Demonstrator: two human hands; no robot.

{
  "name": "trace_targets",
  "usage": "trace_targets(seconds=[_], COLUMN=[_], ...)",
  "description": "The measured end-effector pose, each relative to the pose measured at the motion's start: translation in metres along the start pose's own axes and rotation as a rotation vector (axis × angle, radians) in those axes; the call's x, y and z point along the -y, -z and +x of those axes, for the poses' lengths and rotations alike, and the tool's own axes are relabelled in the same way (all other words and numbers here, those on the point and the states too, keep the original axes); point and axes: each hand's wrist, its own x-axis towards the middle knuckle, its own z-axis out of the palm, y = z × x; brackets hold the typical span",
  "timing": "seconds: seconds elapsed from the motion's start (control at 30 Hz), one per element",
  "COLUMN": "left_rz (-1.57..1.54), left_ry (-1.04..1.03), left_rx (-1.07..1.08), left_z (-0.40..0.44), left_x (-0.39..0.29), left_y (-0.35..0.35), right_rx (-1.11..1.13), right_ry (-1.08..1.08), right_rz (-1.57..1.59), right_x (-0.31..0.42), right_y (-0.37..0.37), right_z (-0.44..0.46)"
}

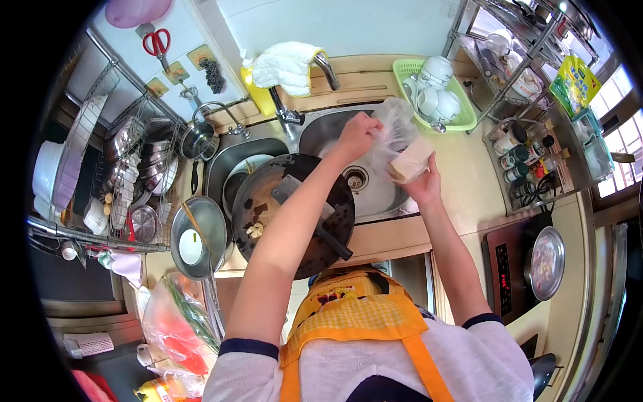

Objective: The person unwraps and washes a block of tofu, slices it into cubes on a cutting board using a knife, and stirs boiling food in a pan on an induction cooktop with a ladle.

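Over the sink (375, 204), my left hand (360, 136) pinches the upper part of a clear plastic bag (395, 130). A pale block that looks like tofu (411, 161) sits in the bag's lower end, and my right hand (424, 182) is closed around it from the right and below. To the left, a large dark round board (268, 194) lies across the sink's divider. A cleaver (325, 234) rests on it, partly hidden behind my left forearm, beside a small heap of chopped pale pieces (255, 230).
A green basket (462, 122) of white bowls stands right of the sink. At left are a metal basin (194, 224) with chopsticks and a dish rack (134, 167). An induction cooker (502, 268) with a lidded pan (548, 262) is at the right. The faucet (284, 114) rises behind the sink.
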Motion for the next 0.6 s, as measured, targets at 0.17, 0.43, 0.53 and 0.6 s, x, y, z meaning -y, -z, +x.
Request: trace_targets(seconds=[0.17, 0.43, 0.53, 0.6], left_rz=[0.127, 0.011, -0.071, -0.255], left_ry=[-0.052, 0.081, 0.189, 0.306], left_rx=[-0.368, -0.409, -0.581, -0.636], left_z=[-0.004, -0.022, -0.034, -0.041], left_x=[0.002, 0.014, 0.018, 0.011], left_y=[0.012, 0.037, 0.042, 0.048], right_rx=[-0.049, -0.049, -0.098, -0.092], right_ry=[0.039, 0.219, 0.278, 0.329], right_rz=[-0.046, 0.129, 0.131, 0.132], right_x=[-0.001, -0.006, -0.007, -0.005], right_y=[0.004, 0.015, 0.007, 0.009], right_z=[-0.008, 0.018, 0.021, 0.027])
